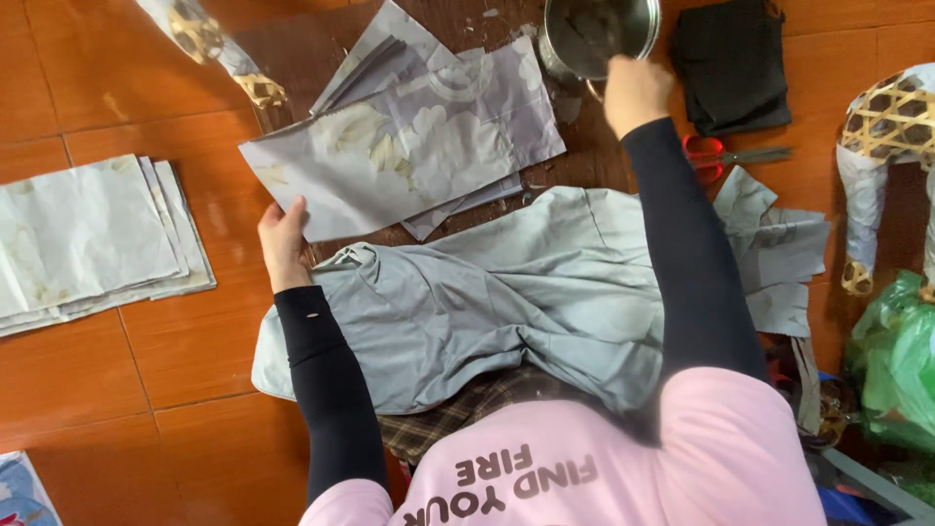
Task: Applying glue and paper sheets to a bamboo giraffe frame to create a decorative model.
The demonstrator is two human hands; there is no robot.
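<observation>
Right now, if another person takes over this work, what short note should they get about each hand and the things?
Left hand: fingers hold the near corner of the top grey floral paper sheet, lying on a pile on the floor.
Right hand: at the rim of the metal pot; what it grips is hidden.
Nearby: stack of cut sheets at left, red-handled scissors at right, grey cloth over the lap.
Done: sheets are cut and stacked.
Left: the held sheet is not yet pasted or placed.

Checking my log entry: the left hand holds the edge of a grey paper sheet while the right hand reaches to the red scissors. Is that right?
Not quite. In the head view the right hand reaches to the metal pot, not the red scissors, which lie untouched. The left hand does hold the grey paper sheet.
</observation>
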